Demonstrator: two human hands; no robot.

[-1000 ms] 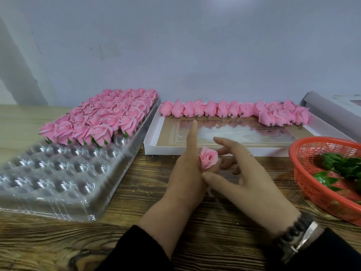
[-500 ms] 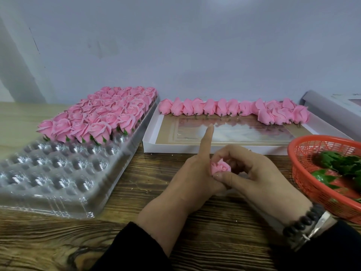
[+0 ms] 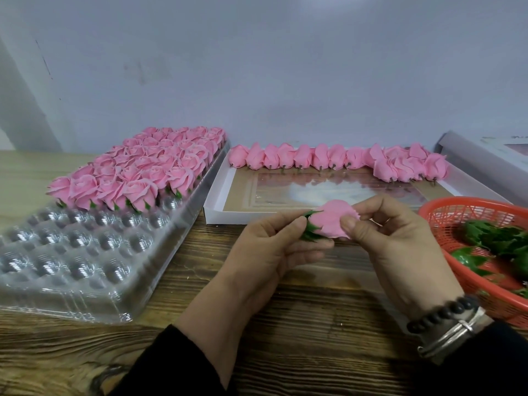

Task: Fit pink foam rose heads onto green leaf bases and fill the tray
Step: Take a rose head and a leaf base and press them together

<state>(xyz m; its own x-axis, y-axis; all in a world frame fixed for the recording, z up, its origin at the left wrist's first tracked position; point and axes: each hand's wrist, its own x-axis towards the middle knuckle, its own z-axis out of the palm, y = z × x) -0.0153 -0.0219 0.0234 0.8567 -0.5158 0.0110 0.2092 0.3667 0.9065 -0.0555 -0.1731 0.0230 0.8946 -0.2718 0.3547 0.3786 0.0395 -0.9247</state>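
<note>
Tray (image 3: 85,281) of clear plastic is the landmark we use here; it lies on the wooden table (image 3: 300,338), and we describe everything else from it, moving rightward. Its far half is packed with finished pink roses (image 3: 148,167) sitting upright in the cups, green showing under the nearest row. The near half of the tray shows only bare, shiny round cups.

Just right of the tray's far end lies a shallow white box (image 3: 220,195). Loose rose heads (image 3: 328,160) lie on their sides in a line along the box's far edge, short stems pointing toward us.

Right of the tray and nearer to us than the box, we see both hands meeting above the table. The left hand (image 3: 274,247) pinches a green leaf base (image 3: 310,234) between thumb and curled fingers. The right hand (image 3: 400,247) grips a pink rose head (image 3: 333,221) with thumb and fingertips closed on its petals. The rose head lies sideways, its bottom end seated against the leaf base. A dark beaded bracelet (image 3: 445,310) and a metal band circle the right wrist.

Farthest right from the tray, an orange mesh basket (image 3: 463,212) holds more green leaf bases (image 3: 494,238).
</note>
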